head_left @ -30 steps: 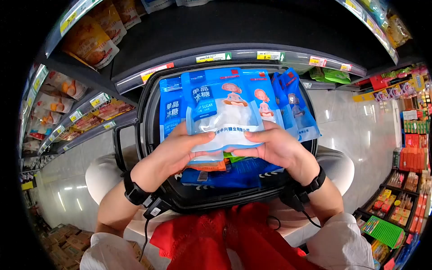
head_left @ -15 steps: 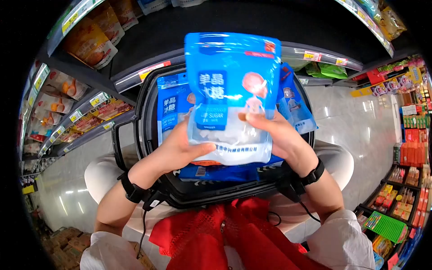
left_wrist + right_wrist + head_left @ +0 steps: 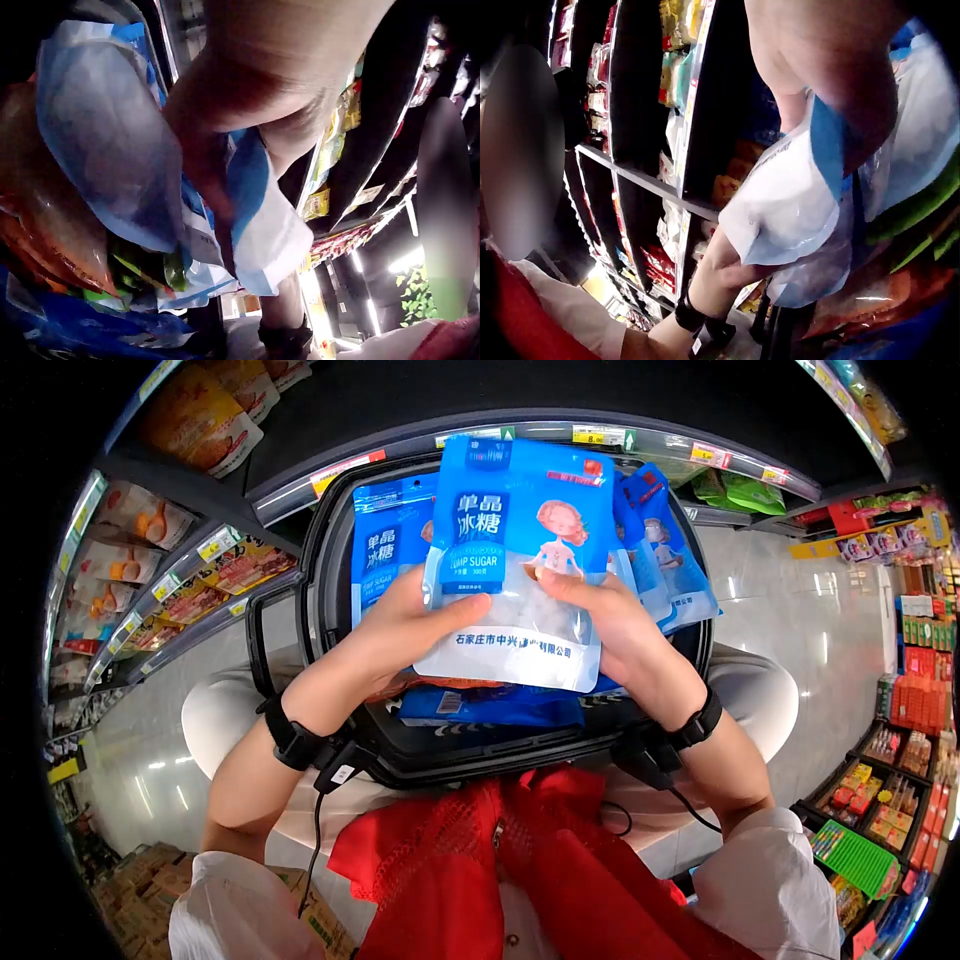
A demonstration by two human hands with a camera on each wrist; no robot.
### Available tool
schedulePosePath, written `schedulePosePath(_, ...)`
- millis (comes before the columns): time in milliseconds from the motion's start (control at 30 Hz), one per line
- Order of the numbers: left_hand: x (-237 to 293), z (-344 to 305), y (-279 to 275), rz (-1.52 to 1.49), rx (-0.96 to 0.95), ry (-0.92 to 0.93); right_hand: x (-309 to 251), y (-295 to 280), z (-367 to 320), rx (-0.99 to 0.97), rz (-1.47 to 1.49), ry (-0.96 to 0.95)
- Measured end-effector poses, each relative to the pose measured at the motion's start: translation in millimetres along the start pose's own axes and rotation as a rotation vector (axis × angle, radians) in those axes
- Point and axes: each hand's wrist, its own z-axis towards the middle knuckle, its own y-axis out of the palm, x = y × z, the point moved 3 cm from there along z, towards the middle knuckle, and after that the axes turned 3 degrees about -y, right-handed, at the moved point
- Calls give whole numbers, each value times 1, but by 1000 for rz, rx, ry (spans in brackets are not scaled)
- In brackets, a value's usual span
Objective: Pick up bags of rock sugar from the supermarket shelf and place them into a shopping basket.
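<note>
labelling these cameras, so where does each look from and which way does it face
Head: on the head, facing forward and down at the bag over the basket; left hand, right hand and red clothing show.
Left wrist: on that wrist, facing the bag; left hand and right arm show.
Right wrist: on that wrist, facing the bag; right hand, left arm and white sleeve show.
Both wrist views share the held bag.

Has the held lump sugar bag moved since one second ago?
Yes: in the head view, the held lump sugar bag moved up, its top now overlapping the shelf's price rail.
</note>
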Motion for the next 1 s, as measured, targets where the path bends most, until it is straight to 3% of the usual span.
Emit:
schedulePosePath(233, 14, 0, -17, 216, -45, 198, -35, -18, 5, 30, 183, -210)
schedulePosePath(300, 24, -6, -23, 562, -180, 332, -52, -35, 5, 48, 91, -227)
schedulePosePath(367, 35, -14, -30, 601, -211, 293, -63, -38, -8, 47, -181, -241)
schedulePosePath(400, 37, -17, -34, 681, -254, 259, -63, -40, -13, 47, -179, -239)
schedulePosePath(467, 35, -23, -40, 813, -336, 272, -55, -35, -21, -195, -509, -109)
schedulePosePath(567, 24, -27, -35, 882, -444, 206, -23, -31, -28, -274, -756, -27)
schedulePosePath(633, 16, -30, -29, 979, -393, 174, -5, -33, -27, -289, -1117, -29)
schedulePosePath(700, 6, -30, -28, 1210, -300, 141, 7, -36, -28, -311, -1110, -76)
schedulePosePath(767, 8, -35, -24, 1181, -257, 158, 9, -39, -30, -241, -1042, 21)
schedulePosePath(1000, 13, -48, -25, 1256, -103, 325, 2, -36, -32, -160, -1106, -115)
